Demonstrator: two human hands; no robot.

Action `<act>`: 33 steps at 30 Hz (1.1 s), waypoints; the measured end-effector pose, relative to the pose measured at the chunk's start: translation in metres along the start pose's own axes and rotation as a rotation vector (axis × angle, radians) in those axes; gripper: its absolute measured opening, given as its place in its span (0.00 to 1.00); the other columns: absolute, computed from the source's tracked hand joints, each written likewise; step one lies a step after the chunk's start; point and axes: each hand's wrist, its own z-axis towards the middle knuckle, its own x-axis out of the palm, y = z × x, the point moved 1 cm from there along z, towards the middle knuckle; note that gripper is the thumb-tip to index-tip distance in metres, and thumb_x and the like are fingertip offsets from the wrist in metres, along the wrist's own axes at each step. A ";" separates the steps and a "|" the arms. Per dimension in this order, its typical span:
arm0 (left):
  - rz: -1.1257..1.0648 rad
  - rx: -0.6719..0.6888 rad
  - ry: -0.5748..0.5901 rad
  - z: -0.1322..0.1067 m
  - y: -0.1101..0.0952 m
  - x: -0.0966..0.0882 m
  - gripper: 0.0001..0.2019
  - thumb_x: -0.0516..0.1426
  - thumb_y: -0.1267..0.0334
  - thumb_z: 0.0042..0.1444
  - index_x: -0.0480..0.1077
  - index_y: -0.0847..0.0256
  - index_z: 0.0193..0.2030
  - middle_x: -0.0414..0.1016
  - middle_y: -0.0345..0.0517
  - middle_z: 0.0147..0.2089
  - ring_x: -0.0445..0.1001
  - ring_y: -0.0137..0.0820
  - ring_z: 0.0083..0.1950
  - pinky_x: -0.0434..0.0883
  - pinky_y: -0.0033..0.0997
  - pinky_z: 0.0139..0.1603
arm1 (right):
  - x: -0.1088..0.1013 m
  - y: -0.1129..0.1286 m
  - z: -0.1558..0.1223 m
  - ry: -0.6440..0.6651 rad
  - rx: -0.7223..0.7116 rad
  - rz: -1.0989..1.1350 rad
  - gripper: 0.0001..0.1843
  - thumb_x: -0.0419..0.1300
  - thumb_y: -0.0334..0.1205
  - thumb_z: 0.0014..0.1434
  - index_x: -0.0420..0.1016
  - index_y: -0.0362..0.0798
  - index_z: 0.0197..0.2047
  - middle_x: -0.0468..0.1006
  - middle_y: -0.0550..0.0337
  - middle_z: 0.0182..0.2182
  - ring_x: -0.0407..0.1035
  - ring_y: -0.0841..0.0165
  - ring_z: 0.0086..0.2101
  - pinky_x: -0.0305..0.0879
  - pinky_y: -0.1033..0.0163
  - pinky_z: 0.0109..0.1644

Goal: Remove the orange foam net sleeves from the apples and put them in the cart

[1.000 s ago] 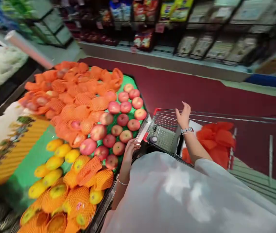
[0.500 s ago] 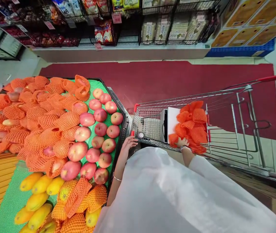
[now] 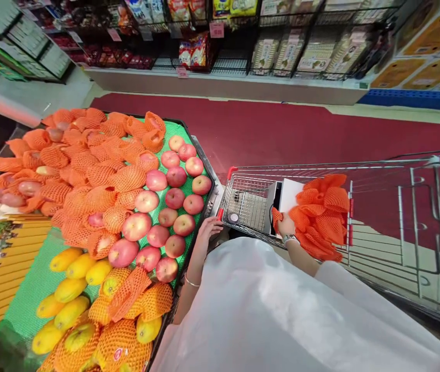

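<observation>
My right hand (image 3: pixel 286 226) is in the pile of orange foam-net fruit sleeves (image 3: pixel 318 217) in the wire shopping cart (image 3: pixel 398 170); my left hand (image 3: pixel 207 231) rests at the dark rim of the fruit display bin (image 3: pixel 206 160).

My right-hand fingers look closed on the near-left edge of the sleeves, though the netting hides the fingertips, so I can't be sure of the grip. The pile spreads away from that hand to the right and a little forward, against a white box (image 3: pixel 289 194) standing in the cart. My left hand lies loosely curled, holding nothing, between bin and cart. The bare red apples (image 3: pixel 166 217) on the green mat sit just left of it, well apart from my right hand, so my left is the nearer one to the fruit.
</observation>
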 end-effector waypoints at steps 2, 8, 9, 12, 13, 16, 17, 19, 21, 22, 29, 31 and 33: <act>-0.015 0.030 0.003 0.002 0.004 -0.005 0.17 0.57 0.54 0.64 0.70 0.64 0.54 0.74 0.51 0.52 0.75 0.35 0.50 0.75 0.43 0.51 | 0.014 0.006 0.011 -0.038 -0.011 0.063 0.17 0.61 0.55 0.57 0.68 0.49 0.33 0.69 0.62 0.28 0.64 0.69 0.30 0.65 0.59 0.39; -0.087 0.222 -0.078 -0.009 0.011 -0.014 0.17 0.64 0.58 0.55 0.72 0.60 0.50 0.74 0.51 0.55 0.69 0.42 0.62 0.66 0.39 0.63 | 0.052 0.082 0.018 0.122 -0.163 0.287 0.18 0.59 0.55 0.52 0.73 0.51 0.38 0.79 0.55 0.37 0.71 0.57 0.41 0.68 0.48 0.48; -0.100 0.262 -0.095 -0.014 0.011 -0.016 0.20 0.66 0.58 0.53 0.72 0.58 0.51 0.73 0.50 0.58 0.66 0.42 0.64 0.64 0.39 0.64 | 0.057 0.098 0.012 0.207 -0.193 0.305 0.18 0.60 0.55 0.51 0.75 0.51 0.37 0.79 0.55 0.36 0.72 0.56 0.40 0.69 0.48 0.48; -0.065 0.382 -0.099 -0.028 0.010 -0.024 0.24 0.68 0.56 0.48 0.72 0.57 0.52 0.73 0.50 0.58 0.66 0.42 0.63 0.62 0.40 0.66 | 0.071 0.137 -0.014 0.495 -0.296 0.309 0.12 0.67 0.51 0.45 0.79 0.54 0.32 0.80 0.56 0.33 0.74 0.54 0.37 0.70 0.47 0.46; -0.024 0.411 -0.107 -0.033 0.011 -0.028 0.23 0.69 0.56 0.47 0.73 0.58 0.49 0.75 0.50 0.54 0.69 0.42 0.59 0.63 0.40 0.64 | 0.076 0.145 -0.023 0.574 -0.333 0.301 0.10 0.69 0.49 0.43 0.80 0.56 0.30 0.80 0.56 0.32 0.73 0.53 0.36 0.71 0.46 0.45; 0.086 0.450 -0.189 -0.045 0.014 -0.040 0.15 0.67 0.55 0.48 0.74 0.60 0.39 0.76 0.48 0.40 0.71 0.37 0.45 0.68 0.38 0.53 | 0.091 0.158 -0.045 0.677 -0.450 0.263 0.08 0.70 0.46 0.44 0.82 0.61 0.32 0.79 0.57 0.33 0.73 0.51 0.38 0.70 0.43 0.47; 0.096 0.462 -0.226 -0.049 0.016 -0.044 0.13 0.67 0.55 0.48 0.74 0.60 0.36 0.75 0.47 0.38 0.71 0.36 0.42 0.68 0.36 0.50 | 0.096 0.159 -0.049 0.672 -0.478 0.246 0.08 0.69 0.45 0.44 0.82 0.63 0.32 0.78 0.58 0.34 0.72 0.51 0.39 0.70 0.43 0.48; 0.099 0.506 -0.270 -0.056 0.022 -0.051 0.12 0.66 0.54 0.49 0.73 0.60 0.33 0.73 0.46 0.36 0.70 0.35 0.41 0.67 0.34 0.48 | 0.106 0.159 -0.054 0.628 -0.497 0.210 0.08 0.66 0.44 0.47 0.82 0.64 0.33 0.75 0.58 0.36 0.71 0.52 0.40 0.69 0.44 0.48; 0.072 0.545 -0.257 -0.063 0.030 -0.058 0.13 0.65 0.52 0.51 0.72 0.60 0.32 0.72 0.46 0.36 0.69 0.34 0.40 0.67 0.33 0.47 | 0.113 0.159 -0.056 0.567 -0.486 0.175 0.08 0.61 0.44 0.49 0.82 0.63 0.33 0.71 0.57 0.35 0.70 0.54 0.39 0.69 0.45 0.47; 0.039 0.554 -0.223 -0.066 0.036 -0.061 0.15 0.65 0.51 0.51 0.72 0.60 0.32 0.72 0.46 0.36 0.69 0.34 0.40 0.67 0.33 0.47 | 0.116 0.159 -0.057 0.546 -0.486 0.154 0.09 0.60 0.43 0.50 0.82 0.62 0.33 0.69 0.57 0.34 0.69 0.55 0.38 0.68 0.46 0.46; -0.186 0.472 -0.072 -0.073 0.068 -0.079 0.16 0.60 0.50 0.54 0.74 0.63 0.27 0.75 0.47 0.36 0.71 0.36 0.42 0.68 0.36 0.51 | 0.146 0.170 -0.074 0.746 -0.396 0.226 0.16 0.60 0.40 0.48 0.75 0.55 0.43 0.69 0.65 0.24 0.65 0.66 0.26 0.64 0.59 0.34; -0.174 0.456 -0.206 -0.076 0.070 -0.084 0.12 0.63 0.55 0.51 0.77 0.63 0.34 0.77 0.49 0.41 0.72 0.38 0.45 0.68 0.38 0.53 | 0.158 0.174 -0.084 0.821 -0.331 0.333 0.16 0.65 0.42 0.45 0.71 0.55 0.40 0.74 0.64 0.28 0.69 0.65 0.29 0.66 0.61 0.35; -0.160 0.463 -0.334 -0.083 0.071 -0.091 0.18 0.66 0.58 0.47 0.76 0.63 0.45 0.77 0.50 0.48 0.73 0.40 0.49 0.70 0.38 0.53 | 0.167 0.179 -0.095 0.909 -0.327 0.373 0.21 0.69 0.43 0.40 0.69 0.54 0.39 0.77 0.61 0.32 0.72 0.64 0.33 0.68 0.60 0.37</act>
